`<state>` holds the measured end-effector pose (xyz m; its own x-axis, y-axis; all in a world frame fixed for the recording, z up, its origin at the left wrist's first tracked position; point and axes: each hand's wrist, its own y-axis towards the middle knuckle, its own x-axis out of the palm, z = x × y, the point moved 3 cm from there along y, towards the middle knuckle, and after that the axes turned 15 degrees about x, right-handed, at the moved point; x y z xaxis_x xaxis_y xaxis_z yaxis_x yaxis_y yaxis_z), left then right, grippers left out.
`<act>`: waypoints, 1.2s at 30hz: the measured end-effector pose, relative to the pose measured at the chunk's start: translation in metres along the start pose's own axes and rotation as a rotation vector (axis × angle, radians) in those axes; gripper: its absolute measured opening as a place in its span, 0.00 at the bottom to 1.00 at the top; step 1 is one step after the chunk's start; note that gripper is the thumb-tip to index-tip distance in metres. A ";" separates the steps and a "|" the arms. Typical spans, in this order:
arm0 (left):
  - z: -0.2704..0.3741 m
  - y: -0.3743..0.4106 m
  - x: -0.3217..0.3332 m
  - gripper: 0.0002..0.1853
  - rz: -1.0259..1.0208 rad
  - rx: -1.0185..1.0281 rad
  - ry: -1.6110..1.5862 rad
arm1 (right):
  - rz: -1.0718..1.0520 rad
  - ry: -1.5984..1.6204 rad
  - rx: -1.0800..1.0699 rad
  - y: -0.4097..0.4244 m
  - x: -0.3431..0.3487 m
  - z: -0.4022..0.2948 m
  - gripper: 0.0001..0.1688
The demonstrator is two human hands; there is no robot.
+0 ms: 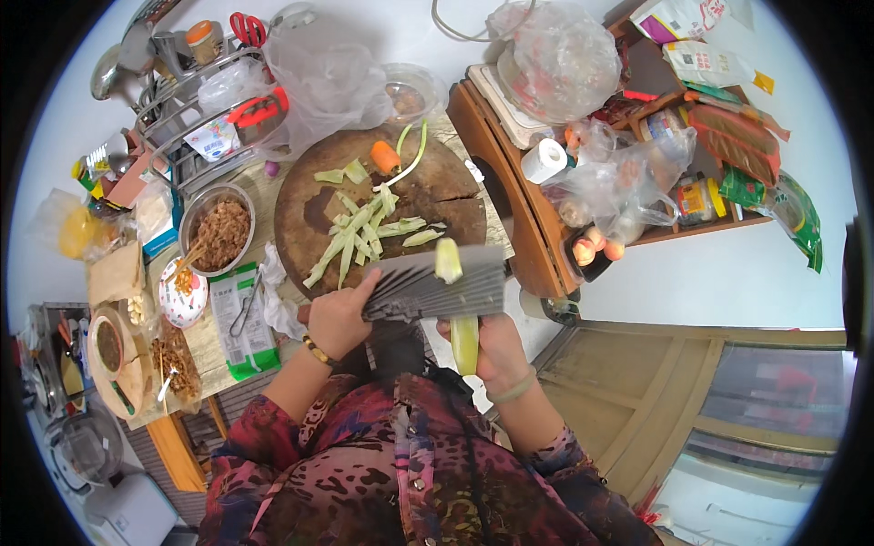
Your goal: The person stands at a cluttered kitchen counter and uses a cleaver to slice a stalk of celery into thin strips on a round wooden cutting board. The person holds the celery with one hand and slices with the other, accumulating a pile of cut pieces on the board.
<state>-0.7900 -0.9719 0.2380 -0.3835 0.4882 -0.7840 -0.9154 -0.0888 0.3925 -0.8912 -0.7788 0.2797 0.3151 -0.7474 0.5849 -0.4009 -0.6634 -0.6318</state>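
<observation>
My left hand (341, 314) grips the handle of a broad cleaver (410, 283), whose blade reaches right, over the near edge of the round wooden chopping board (300, 184). In my right hand (497, 345) is a long pale-green vegetable stalk (465, 347); the blade crosses it, and its upper end shows above the blade. Strips of green peel (355, 232) lie in a pile on the board. Behind them are a piece of carrot (385, 157) and a thin green stem (413, 160). The fingertips of my right hand are partly hidden.
Left of the board stands a metal bowl of minced filling (222, 228) with chopsticks, near a small plate (183, 300) and a green-white packet (246, 327). A wire rack (198, 123) holds utensils behind. On the right, a wooden cabinet (526, 225) carries a scale, bags and a paper roll (544, 161).
</observation>
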 end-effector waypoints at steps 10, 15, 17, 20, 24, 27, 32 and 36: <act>-0.021 -0.010 0.001 0.17 0.058 -0.404 -0.470 | 0.040 0.085 0.075 0.003 0.023 -0.020 0.20; -0.013 -0.014 -0.009 0.17 0.005 -0.504 -0.543 | -0.020 0.024 0.034 0.022 0.003 -0.021 0.19; -0.015 -0.021 -0.013 0.18 0.097 -0.517 -0.592 | 0.057 0.030 0.075 0.035 -0.001 -0.019 0.20; -0.031 -0.045 -0.011 0.19 0.208 -0.580 -0.562 | 0.186 -0.185 0.011 0.061 -0.036 -0.019 0.18; -0.039 -0.055 -0.050 0.20 0.106 -0.735 -0.319 | 0.337 -0.566 -0.031 0.097 -0.067 -0.015 0.27; -0.055 -0.073 -0.058 0.21 0.055 -0.821 -0.256 | 0.534 -1.096 -0.411 0.131 -0.070 -0.029 0.29; -0.075 -0.083 -0.065 0.21 -0.045 -0.796 -0.114 | 0.553 -1.380 -0.602 0.170 -0.011 -0.043 0.26; -0.080 -0.066 -0.060 0.21 -0.016 -0.753 -0.078 | 0.609 -1.533 -0.754 0.182 0.015 -0.034 0.19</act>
<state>-0.7163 -1.0647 0.2206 -0.3851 0.5521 -0.7395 -0.7676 -0.6365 -0.0755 -0.9892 -0.9101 0.1909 0.2436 -0.5086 -0.8258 -0.8741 -0.4841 0.0403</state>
